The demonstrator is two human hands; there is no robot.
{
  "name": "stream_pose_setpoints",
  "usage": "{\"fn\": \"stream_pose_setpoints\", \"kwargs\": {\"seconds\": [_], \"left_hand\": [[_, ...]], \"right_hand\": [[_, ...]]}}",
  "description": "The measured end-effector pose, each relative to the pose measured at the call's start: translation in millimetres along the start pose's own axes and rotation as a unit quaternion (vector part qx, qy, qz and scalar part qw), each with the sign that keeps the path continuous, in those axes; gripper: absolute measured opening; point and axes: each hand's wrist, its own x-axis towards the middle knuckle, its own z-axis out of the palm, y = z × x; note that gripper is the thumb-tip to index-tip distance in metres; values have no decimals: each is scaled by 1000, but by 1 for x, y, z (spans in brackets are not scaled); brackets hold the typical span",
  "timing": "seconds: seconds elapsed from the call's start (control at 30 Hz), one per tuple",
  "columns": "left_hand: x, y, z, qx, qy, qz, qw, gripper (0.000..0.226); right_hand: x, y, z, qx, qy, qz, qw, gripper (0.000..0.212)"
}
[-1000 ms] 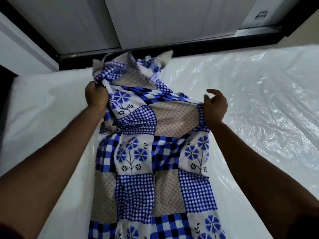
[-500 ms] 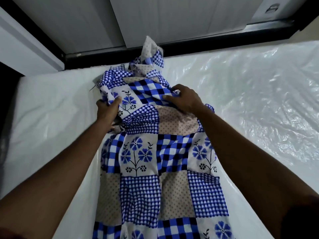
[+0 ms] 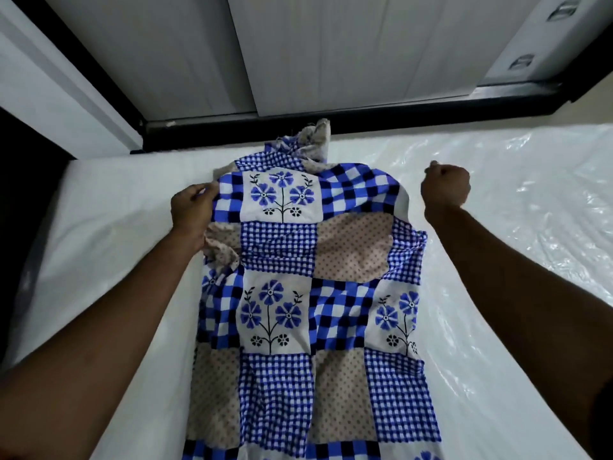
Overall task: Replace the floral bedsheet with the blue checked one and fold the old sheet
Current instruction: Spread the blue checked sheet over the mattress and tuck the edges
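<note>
Right hand (image 3: 446,187) lifted off sheet (image 3: 298,293) — left hand (image 3: 190,207) grips.

sheet (image 3: 278,250) — matt printed cloth | mattress cover (image 3: 530,220) — glossy crinkled plastic

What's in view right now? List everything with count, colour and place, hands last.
blue checked sheet: one, blue, white and beige patchwork with flowers, bunched in a long strip down the middle of the mattress
mattress: one, white, fills the lower frame
plastic cover: one, clear, crinkled over the mattress's right side
sliding doors: pale grey panels, beyond the bed
door track: one, black, along the doors' base
recessed handles: two, metallic, top right
left hand: grips the sheet's left edge
right hand: curled fist, right of the sheet, no cloth visible in it
</note>
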Motion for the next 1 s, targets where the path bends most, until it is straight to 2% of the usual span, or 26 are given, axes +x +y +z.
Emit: {"fn": "stream_pose_setpoints", "kwargs": {"seconds": [0.07,0.1,0.17,0.23,0.3,0.37,0.43,0.5,0.6,0.7,0.77,0.83,0.87,0.9,0.97,1.0], "left_hand": [[-3,4,0,39,-18,27,999,18],[-6,5,2,76,-31,61,995,18],[-16,6,9,149,-58,154,975,17],[-27,8,18,196,-72,240,948,16],[-31,7,24,214,-62,267,938,16],[-31,5,23,207,-37,236,949,17],[-24,4,17,206,-7,214,955,18],[-14,9,11,196,20,198,960,18],[3,33,6,155,100,164,969,20],[16,57,-2,120,196,162,960,25],[17,57,-5,158,228,142,950,32],[2,42,0,233,209,74,947,43],[-10,30,4,255,187,63,947,47],[-24,19,8,266,170,78,946,49],[-49,1,15,263,131,125,948,50],[-57,-6,19,255,86,115,956,53]], "right_hand": [[2,11,3,40,-30,42,998,34],[-7,11,5,29,-63,36,997,32],[-37,6,14,-10,-150,-31,988,40],[-61,3,27,-76,-247,-102,961,47],[-73,5,43,-161,-282,-138,936,34],[-79,6,48,-180,-249,-142,941,23],[-77,0,41,-140,-181,-145,963,24],[-69,-13,34,-83,-143,-179,970,26],[-62,-43,35,-44,-148,-244,957,25],[-66,-62,33,6,-130,-279,951,23],[-74,-62,32,-14,-119,-261,958,24],[-97,-53,36,-75,-137,-247,956,25],[-117,-46,41,-95,-173,-271,942,25],[-142,-36,47,-120,-220,-333,909,27],[-192,-12,55,-179,-327,-448,812,42],[-209,-3,56,-182,-357,-458,794,48]]}}
